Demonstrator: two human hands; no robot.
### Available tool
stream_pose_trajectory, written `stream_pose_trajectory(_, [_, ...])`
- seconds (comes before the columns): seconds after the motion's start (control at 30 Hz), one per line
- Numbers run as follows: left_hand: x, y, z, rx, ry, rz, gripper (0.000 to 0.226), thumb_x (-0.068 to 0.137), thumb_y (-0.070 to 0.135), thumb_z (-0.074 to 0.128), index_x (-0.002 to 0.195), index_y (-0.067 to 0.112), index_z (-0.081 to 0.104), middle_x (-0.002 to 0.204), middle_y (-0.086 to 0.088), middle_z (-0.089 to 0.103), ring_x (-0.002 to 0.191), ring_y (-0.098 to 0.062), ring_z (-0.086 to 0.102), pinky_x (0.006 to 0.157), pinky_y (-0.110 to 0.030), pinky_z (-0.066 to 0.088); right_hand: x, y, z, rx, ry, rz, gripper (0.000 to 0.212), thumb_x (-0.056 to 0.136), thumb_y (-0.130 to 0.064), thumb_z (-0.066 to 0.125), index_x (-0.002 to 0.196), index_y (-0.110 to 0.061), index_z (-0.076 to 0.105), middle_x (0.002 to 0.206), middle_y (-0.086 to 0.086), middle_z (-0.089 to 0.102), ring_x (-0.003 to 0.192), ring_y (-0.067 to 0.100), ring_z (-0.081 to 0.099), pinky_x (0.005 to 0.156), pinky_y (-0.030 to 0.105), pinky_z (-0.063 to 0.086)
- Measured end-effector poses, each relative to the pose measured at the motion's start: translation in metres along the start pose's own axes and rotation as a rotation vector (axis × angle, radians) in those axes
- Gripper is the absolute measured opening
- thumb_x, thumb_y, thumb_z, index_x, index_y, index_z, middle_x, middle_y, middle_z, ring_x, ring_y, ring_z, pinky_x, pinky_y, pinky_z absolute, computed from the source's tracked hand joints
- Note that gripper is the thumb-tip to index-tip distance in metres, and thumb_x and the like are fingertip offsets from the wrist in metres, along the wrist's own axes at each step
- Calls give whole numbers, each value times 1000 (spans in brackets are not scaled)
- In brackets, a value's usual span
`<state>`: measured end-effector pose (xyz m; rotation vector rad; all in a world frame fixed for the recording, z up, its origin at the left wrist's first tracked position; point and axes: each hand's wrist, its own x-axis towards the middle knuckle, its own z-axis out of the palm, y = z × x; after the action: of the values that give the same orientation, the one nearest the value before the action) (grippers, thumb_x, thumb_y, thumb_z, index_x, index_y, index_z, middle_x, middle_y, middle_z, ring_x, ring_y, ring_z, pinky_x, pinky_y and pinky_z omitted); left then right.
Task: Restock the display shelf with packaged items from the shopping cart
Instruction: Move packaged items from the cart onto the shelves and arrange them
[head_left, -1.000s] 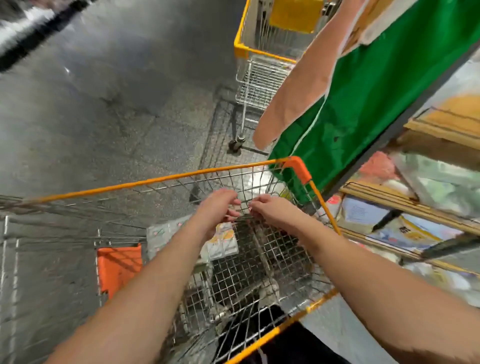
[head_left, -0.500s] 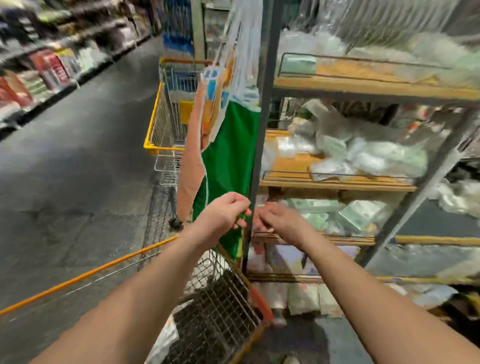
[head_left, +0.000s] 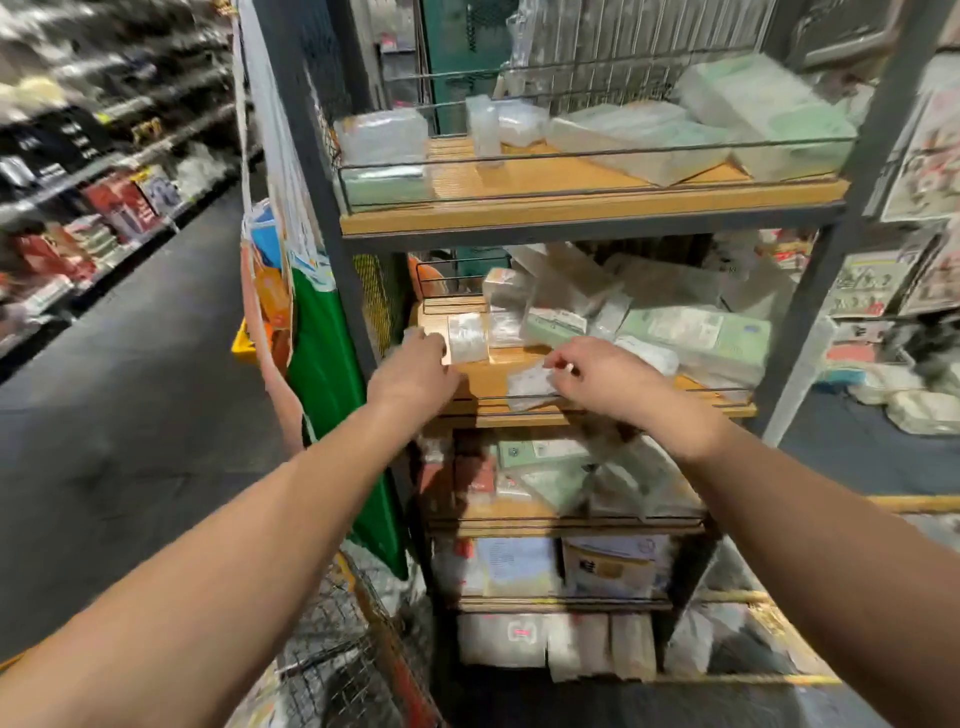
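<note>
A small clear packet (head_left: 531, 385) is pinched between the curled fingers of the right hand (head_left: 602, 376), just over the front wire rail of the second shelf (head_left: 597, 410) of the display shelf. Beside the grip, toward the left, a second flat packet (head_left: 467, 339) stands on the wooden board, and the left hand (head_left: 415, 371) is reached out to it with the fingers rather straight; whether it is touched or only approached cannot be told, because of blur. Beyond the grip, further packets and green boxes (head_left: 696, 332) are piled without order.

The placing is judged to be in progress: one packet is almost put down, nothing more. The shopping cart (head_left: 358, 644) is seen below the arms, only a corner of it, so what remains inside cannot be told.

The boards are of wood with thin wire rails in a dark metal frame. A green banner (head_left: 327, 384) hangs at the left of the frame. A dark aisle floor (head_left: 130, 415) and other stocked shelves (head_left: 78, 197) are seen further left.
</note>
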<state>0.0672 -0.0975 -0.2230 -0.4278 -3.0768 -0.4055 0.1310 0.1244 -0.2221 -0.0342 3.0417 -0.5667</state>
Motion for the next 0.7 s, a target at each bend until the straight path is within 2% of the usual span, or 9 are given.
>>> stream_pose_trajectory(0.13, [28,0,3,202,-27,-27,46,91,32,55,131,10,48,128,-14,45,119,-36,46,94,-48,47,22,9,-7,-208,-120,-144,41,91,-28,56,132,-27,54,136,-3,53,123,20,49,101,37,43])
stream_pose_trajectory(0.27, [51,1,4,398,-81,-70,54,92,42,50,135,11,42,132,-18,48,123,-37,44,97,-46,40,37,15,-2,-318,-140,-248,47,86,-22,55,133,-26,55,133,-4,57,121,21,49,99,39,45])
stream_pose_trajectory(0.5, [73,-6,16,545,-133,-168,61,93,58,40,131,10,43,131,-16,56,125,-36,41,97,-43,34,50,7,2,-538,-123,-302,33,93,-21,55,126,-25,56,129,0,58,123,24,45,106,43,31])
stream_pose_trajectory(0.6, [76,-3,23,477,-152,-227,57,93,52,43,133,12,43,131,-15,56,126,-35,39,100,-45,30,52,9,0,-535,-150,-286,37,91,-20,60,128,-25,55,130,0,58,125,24,43,107,45,28])
stream_pose_trajectory(0.7, [74,0,31,360,-119,-287,41,90,28,51,128,12,45,130,-14,55,126,-34,39,101,-45,31,50,13,3,-487,-118,-272,40,90,-29,63,129,-25,55,131,-2,57,124,24,42,105,44,29])
